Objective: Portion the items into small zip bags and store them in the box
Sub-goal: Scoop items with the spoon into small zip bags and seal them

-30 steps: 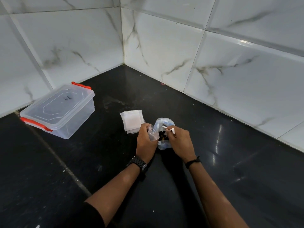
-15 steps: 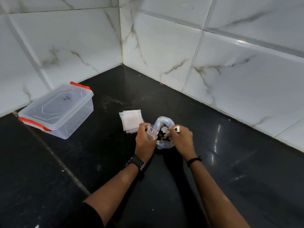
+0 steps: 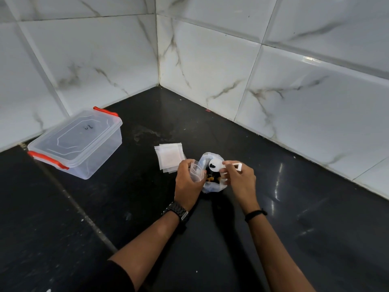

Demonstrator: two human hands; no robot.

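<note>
We are kneeling or leaning over a black stone counter [image 3: 210, 239], and our two bare forearms are reaching forward to the open bulk bag [image 3: 211, 186], which we are taking as our landmark. Our left hand [image 3: 188, 182], with a dark watch [image 3: 175, 210] on its wrist, is curling its fingers round a small clear zip bag [image 3: 196, 171] and holding its mouth open just left of the bulk bag. Our right hand [image 3: 240, 180], with a black band [image 3: 255, 214] on its wrist, is pinching the handle of a white plastic scoop [image 3: 216, 165], whose round bowl is carrying one dark piece and hanging over the bulk bag, close beside the small bag's mouth. The bulk bag is a crumpled, translucent pouch with dark and orange-brown bits showing inside; it is sitting between our two hands. Just beyond it and to its left, a stack of flat empty zip bags [image 3: 169, 157] is lying on the counter. Farther left, well apart, a clear plastic box [image 3: 77, 144] with orange clips is standing with its lid on, near the marbled wall tiles [image 3: 210, 60] that are meeting in a corner behind.
</note>
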